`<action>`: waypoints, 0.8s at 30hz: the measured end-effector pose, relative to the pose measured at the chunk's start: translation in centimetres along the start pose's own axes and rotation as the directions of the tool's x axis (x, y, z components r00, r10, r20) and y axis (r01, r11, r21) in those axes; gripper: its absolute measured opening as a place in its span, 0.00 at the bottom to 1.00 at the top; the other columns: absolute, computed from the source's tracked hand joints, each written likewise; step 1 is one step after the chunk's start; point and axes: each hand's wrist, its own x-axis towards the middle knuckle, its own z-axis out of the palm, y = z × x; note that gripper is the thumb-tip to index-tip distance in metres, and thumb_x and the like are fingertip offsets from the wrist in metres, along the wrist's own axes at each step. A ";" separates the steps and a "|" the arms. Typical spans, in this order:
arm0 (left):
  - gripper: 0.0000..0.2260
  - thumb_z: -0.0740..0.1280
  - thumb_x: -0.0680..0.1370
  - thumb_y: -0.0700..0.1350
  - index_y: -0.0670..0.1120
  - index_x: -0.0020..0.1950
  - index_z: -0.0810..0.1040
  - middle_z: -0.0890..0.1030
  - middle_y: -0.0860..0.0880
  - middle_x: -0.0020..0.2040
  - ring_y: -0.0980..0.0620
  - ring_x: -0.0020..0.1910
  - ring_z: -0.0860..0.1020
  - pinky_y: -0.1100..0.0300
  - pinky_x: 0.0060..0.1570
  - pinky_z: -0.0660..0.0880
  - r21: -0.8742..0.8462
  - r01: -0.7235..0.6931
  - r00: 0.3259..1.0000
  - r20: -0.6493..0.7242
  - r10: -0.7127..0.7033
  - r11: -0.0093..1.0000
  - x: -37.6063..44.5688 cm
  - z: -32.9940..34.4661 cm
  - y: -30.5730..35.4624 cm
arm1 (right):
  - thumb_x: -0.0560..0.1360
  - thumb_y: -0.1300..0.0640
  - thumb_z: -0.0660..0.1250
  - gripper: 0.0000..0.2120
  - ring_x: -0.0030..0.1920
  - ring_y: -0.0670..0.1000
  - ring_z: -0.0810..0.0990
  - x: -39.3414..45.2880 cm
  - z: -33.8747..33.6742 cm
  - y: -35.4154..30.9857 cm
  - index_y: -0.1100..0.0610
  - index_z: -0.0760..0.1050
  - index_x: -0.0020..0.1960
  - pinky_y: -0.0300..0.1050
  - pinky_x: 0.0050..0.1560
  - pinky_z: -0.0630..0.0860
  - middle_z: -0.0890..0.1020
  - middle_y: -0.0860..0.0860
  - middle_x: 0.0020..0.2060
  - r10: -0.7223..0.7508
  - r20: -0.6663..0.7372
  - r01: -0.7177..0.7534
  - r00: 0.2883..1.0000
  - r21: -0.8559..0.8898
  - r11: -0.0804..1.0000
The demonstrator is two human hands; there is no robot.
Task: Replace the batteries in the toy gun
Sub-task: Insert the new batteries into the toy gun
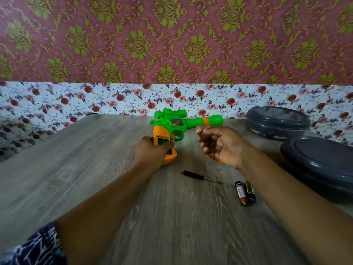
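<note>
Toy gun [172, 125] upright on the bench [95, 169], orange grip clamped in the left hand [152, 150], fingers [168, 145] curled round it beside the open battery bay. Nearest, below the right hand: 2 batteries [245, 193] side by side on the bench, then a black screwdriver [199, 176] just under the right wrist. Right hand [221, 146] raised beside the trigger guard, fingers pinched on 1 battery [199, 132], an orange strip, likely the bay cover [214, 158], tucked under the palm. Right of that hand, 2 grey lidded containers [317, 161]. Risks: battery seated wrong way round; fresh and spent cells confused; cover slipping from a full hand; tiny screw [219, 168] lost.
</note>
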 end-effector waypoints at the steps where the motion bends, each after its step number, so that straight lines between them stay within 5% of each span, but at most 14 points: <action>1: 0.16 0.71 0.70 0.55 0.43 0.36 0.74 0.71 0.46 0.29 0.50 0.27 0.69 0.61 0.27 0.60 -0.002 -0.009 1.000 0.006 0.009 1.000 0.1 0.0 -0.1 | 0.75 0.66 0.60 0.07 0.23 0.46 0.76 0.1 0.2 0.3 0.61 0.76 0.43 0.34 0.23 0.73 0.79 0.52 0.25 -0.014 0.030 0.016 0.999 -0.061 0.998; 4: 0.17 0.70 0.72 0.53 0.38 0.43 0.79 0.79 0.39 0.36 0.47 0.33 0.74 0.59 0.31 0.65 -0.040 -0.032 0.999 0.011 0.032 0.999 0.3 -0.1 -0.4 | 0.72 0.68 0.67 0.05 0.24 0.48 0.75 0.0 0.5 0.4 0.59 0.75 0.43 0.38 0.23 0.73 0.77 0.53 0.27 -0.101 0.092 0.119 0.991 -0.209 0.971; 9: 0.19 0.67 0.73 0.58 0.44 0.53 0.74 0.80 0.46 0.45 0.44 0.46 0.80 0.49 0.48 0.77 -0.197 -0.038 0.997 0.057 0.050 0.980 0.5 -0.1 -1.1 | 0.73 0.65 0.67 0.06 0.22 0.48 0.70 -0.8 1.0 1.0 0.57 0.73 0.41 0.37 0.20 0.67 0.74 0.46 0.21 -0.322 0.082 0.317 0.943 -0.512 0.799; 13: 0.27 0.58 0.76 0.62 0.41 0.64 0.69 0.80 0.43 0.54 0.46 0.40 0.85 0.51 0.44 0.81 -0.499 0.075 0.977 0.208 0.036 0.863 0.0 -0.5 -0.8 | 0.77 0.61 0.62 0.05 0.25 0.51 0.71 -1.5 2.1 1.9 0.60 0.74 0.44 0.40 0.22 0.68 0.74 0.54 0.26 -0.389 0.098 0.381 0.916 -0.517 0.766; 19: 0.29 0.47 0.78 0.64 0.45 0.68 0.68 0.81 0.39 0.52 0.48 0.35 0.84 0.55 0.38 0.81 -0.606 0.186 0.968 0.248 -0.038 0.773 0.5 -1.0 -0.6 | 0.75 0.60 0.65 0.04 0.28 0.55 0.71 -1.7 3.9 1.7 0.58 0.79 0.44 0.44 0.26 0.71 0.74 0.55 0.27 -0.500 0.132 0.489 0.856 -0.522 0.699; 24: 0.25 0.50 0.79 0.62 0.45 0.61 0.75 0.81 0.38 0.50 0.43 0.42 0.82 0.47 0.49 0.79 -0.566 0.155 0.970 0.242 -0.017 0.810 0.1 -1.1 -0.4 | 0.74 0.64 0.66 0.05 0.27 0.46 0.77 -0.2 5.5 1.5 0.64 0.78 0.49 0.38 0.27 0.78 0.78 0.53 0.32 -0.451 0.110 0.436 0.886 -0.534 0.724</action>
